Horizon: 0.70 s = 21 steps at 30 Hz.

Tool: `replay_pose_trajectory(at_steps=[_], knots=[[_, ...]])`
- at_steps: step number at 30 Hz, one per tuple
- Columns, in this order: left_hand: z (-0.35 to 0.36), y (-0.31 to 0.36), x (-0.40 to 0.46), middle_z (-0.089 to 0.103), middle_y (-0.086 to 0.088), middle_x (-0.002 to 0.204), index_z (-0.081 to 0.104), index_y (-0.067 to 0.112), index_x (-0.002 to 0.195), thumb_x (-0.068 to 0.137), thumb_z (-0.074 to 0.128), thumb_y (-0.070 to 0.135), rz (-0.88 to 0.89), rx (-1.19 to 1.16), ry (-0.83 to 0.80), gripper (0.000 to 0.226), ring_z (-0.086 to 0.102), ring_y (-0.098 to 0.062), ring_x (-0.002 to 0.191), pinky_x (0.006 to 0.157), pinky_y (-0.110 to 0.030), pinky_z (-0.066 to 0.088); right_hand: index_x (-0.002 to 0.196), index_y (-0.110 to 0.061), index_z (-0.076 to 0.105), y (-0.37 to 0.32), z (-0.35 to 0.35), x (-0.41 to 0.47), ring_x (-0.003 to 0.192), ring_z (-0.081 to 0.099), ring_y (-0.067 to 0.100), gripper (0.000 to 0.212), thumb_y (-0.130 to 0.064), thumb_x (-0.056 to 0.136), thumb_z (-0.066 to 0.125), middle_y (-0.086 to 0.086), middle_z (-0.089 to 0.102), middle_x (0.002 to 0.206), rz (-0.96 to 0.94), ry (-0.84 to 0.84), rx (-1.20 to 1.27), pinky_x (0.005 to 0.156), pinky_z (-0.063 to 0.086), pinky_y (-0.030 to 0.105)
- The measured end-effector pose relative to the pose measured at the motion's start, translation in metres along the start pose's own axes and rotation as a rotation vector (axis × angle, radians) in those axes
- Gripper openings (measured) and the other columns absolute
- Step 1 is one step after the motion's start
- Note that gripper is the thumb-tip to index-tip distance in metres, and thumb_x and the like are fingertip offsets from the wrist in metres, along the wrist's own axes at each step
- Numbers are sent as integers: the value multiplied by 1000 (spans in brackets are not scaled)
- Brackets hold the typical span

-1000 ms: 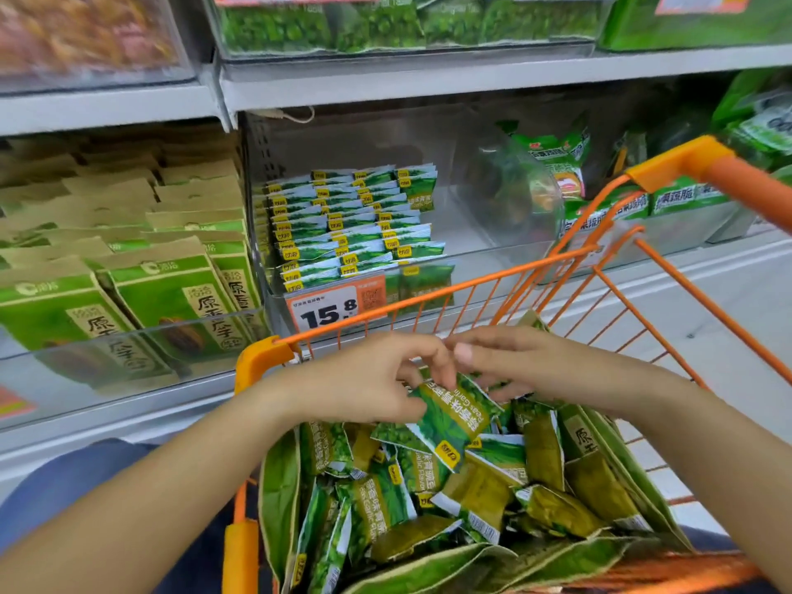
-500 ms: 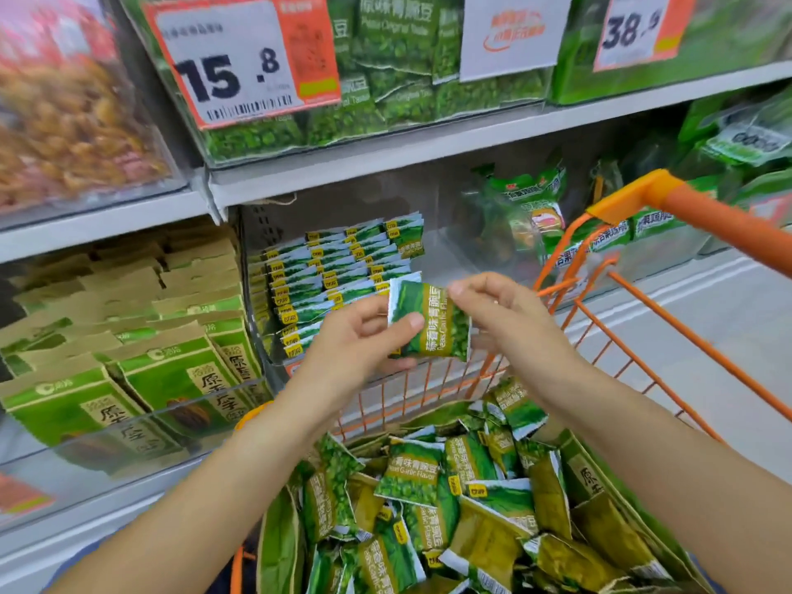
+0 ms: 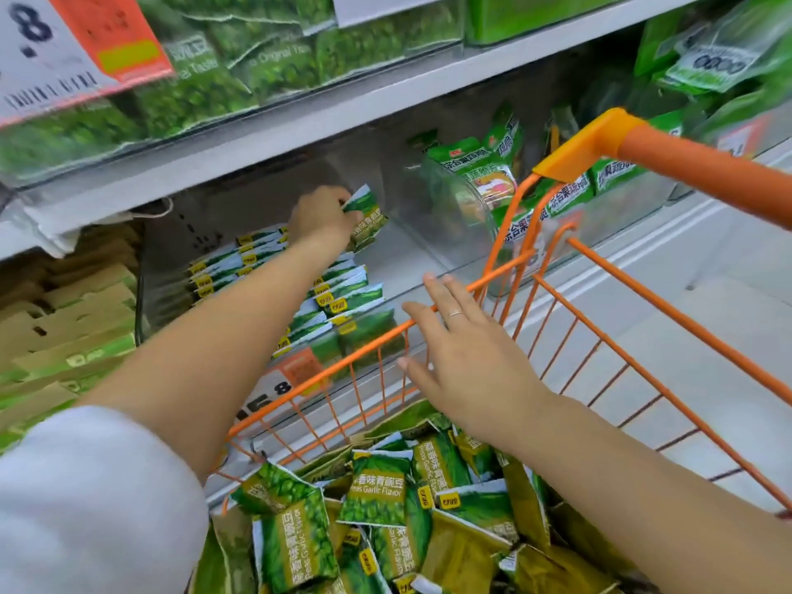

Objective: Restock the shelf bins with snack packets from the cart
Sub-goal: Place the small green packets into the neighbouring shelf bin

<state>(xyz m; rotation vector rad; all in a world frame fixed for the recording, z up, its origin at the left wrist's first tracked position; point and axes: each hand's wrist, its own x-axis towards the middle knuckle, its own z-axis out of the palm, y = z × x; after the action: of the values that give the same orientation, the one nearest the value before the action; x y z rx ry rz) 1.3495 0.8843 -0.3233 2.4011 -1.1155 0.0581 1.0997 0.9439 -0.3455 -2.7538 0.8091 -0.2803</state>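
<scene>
Shelf bin (image 3: 403, 250): left hand (image 3: 321, 214) outstretched, fingers seemingly pinching packet (image 3: 366, 216); right hand (image 3: 463, 358) spread above cart (image 3: 643, 141).

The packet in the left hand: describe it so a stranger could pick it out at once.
Find the clear shelf bin just beyond the orange cart, under the grey shelf. Rows of green pea packets lie flat in it. The packet meant is the one at the back, above those rows, tilted and pinched by the left hand; the others lie untouched.
</scene>
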Motion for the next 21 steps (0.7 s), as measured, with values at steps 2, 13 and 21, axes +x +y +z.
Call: replay_pose_trajectory(at_steps=[2,13,21], knots=[[7,-4,6,67,-7,119,68,19,114,89,67,30,4,73,-31,27,59,-30,112,92,-34,44,148,-20,23,-1,0,0,148,-9,21,57,-46,99,37,7,-5,161,7,-23,16,119,18,41],[12,-23,11,65,-4,121,60,21,120,89,63,44,82,250,-52,39,57,-28,115,100,-39,35,147,-24,19,-4,-2,0,147,-14,18,57,-38,98,44,3,-9,161,35,-61,8,107,38,36],[-74,16,-97,66,13,83,65,30,95,88,58,27,315,-385,65,10,62,-9,80,81,-28,51,124,-11,55,-12,-8,-7,129,45,33,45,-21,82,68,19,43,142,-71,151,-141,82,53,37]])
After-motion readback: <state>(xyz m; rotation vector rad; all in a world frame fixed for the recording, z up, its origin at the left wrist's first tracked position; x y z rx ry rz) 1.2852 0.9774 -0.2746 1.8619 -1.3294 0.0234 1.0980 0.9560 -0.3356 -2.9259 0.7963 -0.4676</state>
